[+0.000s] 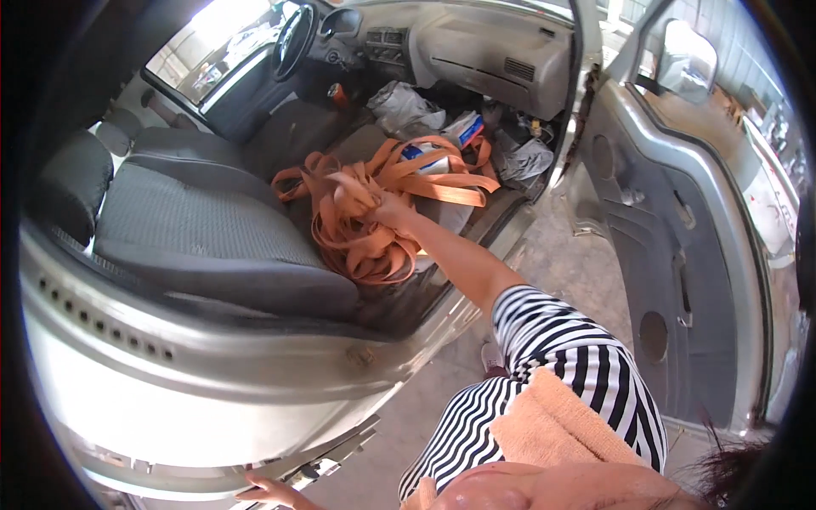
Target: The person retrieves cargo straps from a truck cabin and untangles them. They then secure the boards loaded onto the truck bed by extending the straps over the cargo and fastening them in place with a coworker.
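The left hand (pixel 270 491) rested low on the outside of the car body (pixel 170 399), fingers spread flat against the metal edge and holding nothing. Further away, the right hand (pixel 374 206) reached through the open door and was closed around a bunch of orange strap (pixel 365 229). The fingers were wrapped tight on several loops at once. Most of the strap lay just under and behind that hand, piled on the front edge of the seat (pixel 212 238) and spilling down to the floor.

What could go wrong, in my judgement: the loops were tangled, and one length ran beyond the hand around a blue and white box (pixel 425 155). A strong pull could drag this box and the loose things near it out of the car, or the strap could catch on the seat edge or the door sill and stop suddenly. Because the person leaned far in with only one hand for support, a sudden stop could upset the balance.

The footwell (pixel 476 144), beyond the hand, worked like a container. It held the box, crumpled grey and white bags (pixel 404 106) and some small things I could not tell. Still further were the dashboard (pixel 476 47) and the steering wheel (pixel 293 38); the open door (pixel 680 255) stood to the right of the hand
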Demonstrator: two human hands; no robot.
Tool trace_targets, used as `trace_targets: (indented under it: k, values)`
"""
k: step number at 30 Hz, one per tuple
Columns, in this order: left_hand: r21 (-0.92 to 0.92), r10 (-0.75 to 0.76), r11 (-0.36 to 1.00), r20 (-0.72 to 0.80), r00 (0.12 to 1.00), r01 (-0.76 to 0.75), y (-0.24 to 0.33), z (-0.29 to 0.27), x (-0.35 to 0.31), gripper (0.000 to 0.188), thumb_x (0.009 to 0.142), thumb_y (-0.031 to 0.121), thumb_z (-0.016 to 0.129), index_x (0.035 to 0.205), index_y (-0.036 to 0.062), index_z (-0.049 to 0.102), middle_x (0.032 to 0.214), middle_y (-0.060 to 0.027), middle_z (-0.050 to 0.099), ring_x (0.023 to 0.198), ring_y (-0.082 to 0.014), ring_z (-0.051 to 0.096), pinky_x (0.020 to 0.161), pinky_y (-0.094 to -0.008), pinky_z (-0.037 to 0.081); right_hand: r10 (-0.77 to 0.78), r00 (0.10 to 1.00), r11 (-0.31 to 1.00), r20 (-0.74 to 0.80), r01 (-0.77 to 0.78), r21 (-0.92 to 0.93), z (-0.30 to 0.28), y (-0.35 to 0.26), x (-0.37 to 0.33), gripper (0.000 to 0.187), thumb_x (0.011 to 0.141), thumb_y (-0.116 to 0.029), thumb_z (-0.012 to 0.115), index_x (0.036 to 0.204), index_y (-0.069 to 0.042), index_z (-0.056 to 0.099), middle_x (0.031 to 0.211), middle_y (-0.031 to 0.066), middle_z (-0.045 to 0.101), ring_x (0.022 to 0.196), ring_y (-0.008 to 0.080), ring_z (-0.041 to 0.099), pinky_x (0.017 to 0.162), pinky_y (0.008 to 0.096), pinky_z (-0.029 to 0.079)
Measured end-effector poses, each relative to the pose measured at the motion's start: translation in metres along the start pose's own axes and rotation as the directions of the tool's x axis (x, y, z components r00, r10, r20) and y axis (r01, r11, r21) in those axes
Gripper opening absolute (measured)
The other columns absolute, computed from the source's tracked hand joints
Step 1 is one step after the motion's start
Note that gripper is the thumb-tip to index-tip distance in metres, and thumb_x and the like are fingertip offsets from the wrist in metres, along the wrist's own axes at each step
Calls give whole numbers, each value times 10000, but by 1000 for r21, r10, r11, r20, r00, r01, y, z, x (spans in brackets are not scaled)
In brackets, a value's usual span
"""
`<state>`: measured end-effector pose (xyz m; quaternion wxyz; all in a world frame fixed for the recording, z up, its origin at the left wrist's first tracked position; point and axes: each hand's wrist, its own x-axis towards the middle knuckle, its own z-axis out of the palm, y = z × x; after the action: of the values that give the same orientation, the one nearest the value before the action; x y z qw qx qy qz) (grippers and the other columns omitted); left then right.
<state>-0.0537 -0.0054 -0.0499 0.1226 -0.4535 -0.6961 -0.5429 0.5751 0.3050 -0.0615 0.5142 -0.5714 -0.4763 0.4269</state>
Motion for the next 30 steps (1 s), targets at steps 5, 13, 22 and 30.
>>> trace_targets:
  k: [5, 13, 22, 30]
  values:
    - [6, 0, 1000, -44, 999, 0, 65, 18, 3, 569, 963, 229, 537, 1328, -68, 218, 1138, -269, 503, 927, -322, 636, 716, -423, 588, -910, 398, 331, 116, 867, -373, -70, -64, -175, 346, 757, 3, 643, 1098, 17, 589, 1066, 98, 636, 954, 168, 614, 829, 328, 499]
    - [22, 450, 893, -17, 893, -449, 153, -21, -76, 733, 906, 278, 646, 1415, -62, 243, 1389, -272, 372, 1248, -384, 436, 1060, -446, 361, -314, 947, 949, 64, 314, 4, -42, -138, -447, 487, 733, -96, 740, 1186, -33, 570, 1114, 68, 637, 1028, 185, 600, 882, 335, 491]
    - [294, 364, -20, 892, -267, 955, 167, -105, -242, 541, 972, 400, 458, 1443, 167, 326, 1422, -55, 427, 1275, -259, 461, 1021, -444, 440, -179, 802, 980, 570, 197, 30, 97, -43, -595, 518, 668, -140, 691, 1165, -23, 602, 983, 130, 678, 939, 252, 635, 834, 382, 487]
    - [-327, 258, 715, 945, 202, 618, 104, -171, -281, 512, 963, 347, 511, 1383, 87, 379, 1336, -108, 481, 1183, -248, 520, 1013, -424, 449, -301, 698, 910, 649, 414, -23, 104, -1, -642, 679, 717, -156, 678, 1365, -95, 481, 1298, 146, 551, 1219, 295, 505, 1001, 388, 410]
